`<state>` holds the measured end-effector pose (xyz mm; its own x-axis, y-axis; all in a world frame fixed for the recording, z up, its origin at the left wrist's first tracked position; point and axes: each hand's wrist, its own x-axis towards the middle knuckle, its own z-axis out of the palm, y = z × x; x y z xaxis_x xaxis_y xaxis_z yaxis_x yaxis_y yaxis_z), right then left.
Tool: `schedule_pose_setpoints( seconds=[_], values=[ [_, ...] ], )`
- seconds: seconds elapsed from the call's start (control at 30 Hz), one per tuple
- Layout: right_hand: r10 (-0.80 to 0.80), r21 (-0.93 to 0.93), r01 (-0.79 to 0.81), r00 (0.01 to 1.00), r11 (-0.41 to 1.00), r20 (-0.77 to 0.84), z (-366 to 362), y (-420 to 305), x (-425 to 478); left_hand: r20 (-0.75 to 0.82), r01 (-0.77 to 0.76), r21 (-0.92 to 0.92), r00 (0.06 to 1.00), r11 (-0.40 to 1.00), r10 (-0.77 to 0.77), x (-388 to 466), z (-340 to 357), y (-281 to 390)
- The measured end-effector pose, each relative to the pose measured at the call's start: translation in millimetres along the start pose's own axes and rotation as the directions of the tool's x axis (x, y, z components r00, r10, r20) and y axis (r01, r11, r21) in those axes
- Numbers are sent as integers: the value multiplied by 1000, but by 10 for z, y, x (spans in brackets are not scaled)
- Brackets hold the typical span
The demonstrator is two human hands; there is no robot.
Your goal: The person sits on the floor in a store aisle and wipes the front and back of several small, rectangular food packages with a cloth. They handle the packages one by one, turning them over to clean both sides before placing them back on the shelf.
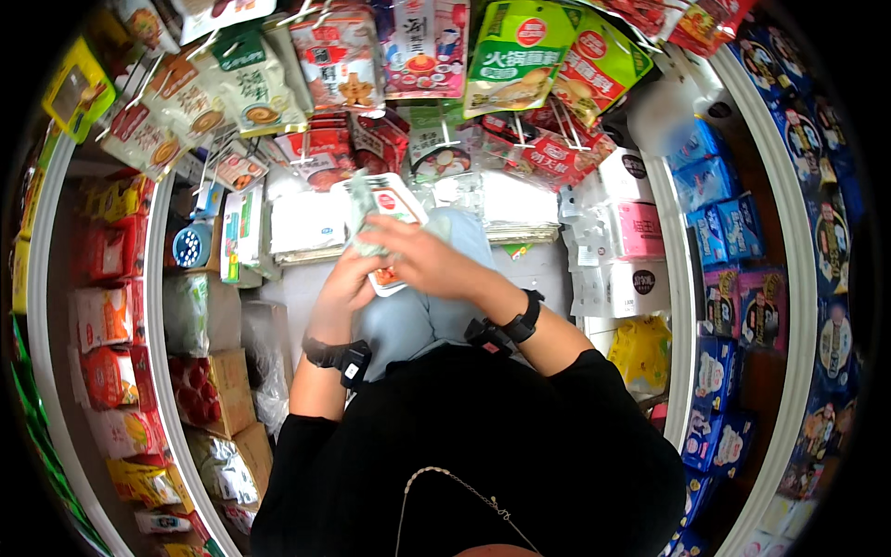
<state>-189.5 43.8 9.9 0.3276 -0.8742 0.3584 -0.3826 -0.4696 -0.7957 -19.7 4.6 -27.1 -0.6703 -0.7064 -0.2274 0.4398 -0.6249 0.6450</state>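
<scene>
Above my knees, my left hand (353,278) grips a flat white-edged food package (398,196) with a reddish printed front. A pale grey-green cloth (363,202) lies bunched over the package's left part and rises past its upper edge. My right hand (435,261) presses on the cloth from the right, fingers spread across the package. The fingers and the cloth hide much of the package's middle. A strap with a small black device sits on each wrist.
Hanging seasoning pouches (522,59) on metal hooks crowd the shelf in front. White packs (306,223) are stacked below them. Shelves at the left hold cartons (233,390) and bagged goods (111,376). Tissue packs (639,230) and blue packets (724,365) line the right.
</scene>
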Motion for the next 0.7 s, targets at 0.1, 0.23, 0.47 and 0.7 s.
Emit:
schedule_pose_setpoints(
  seconds=[0.1,0.23,0.47,0.7],
  values=[
    [-19,90,17,1000,996,17,-8,-159,29,70,-29,-20,997,999,31,-13,-68,13],
    [-43,-147,23,991,989,-129,-119,62,143,150,123,91,979,988,-135,38,2,16],
    [52,-118,-83,969,990,-241,-61,317,73,36,43,67,998,997,-45,86,44,-40],
    [-216,-181,182,957,967,-195,-8,16,76,13,32,114,999,993,-34,145,-99,40]
  ],
)
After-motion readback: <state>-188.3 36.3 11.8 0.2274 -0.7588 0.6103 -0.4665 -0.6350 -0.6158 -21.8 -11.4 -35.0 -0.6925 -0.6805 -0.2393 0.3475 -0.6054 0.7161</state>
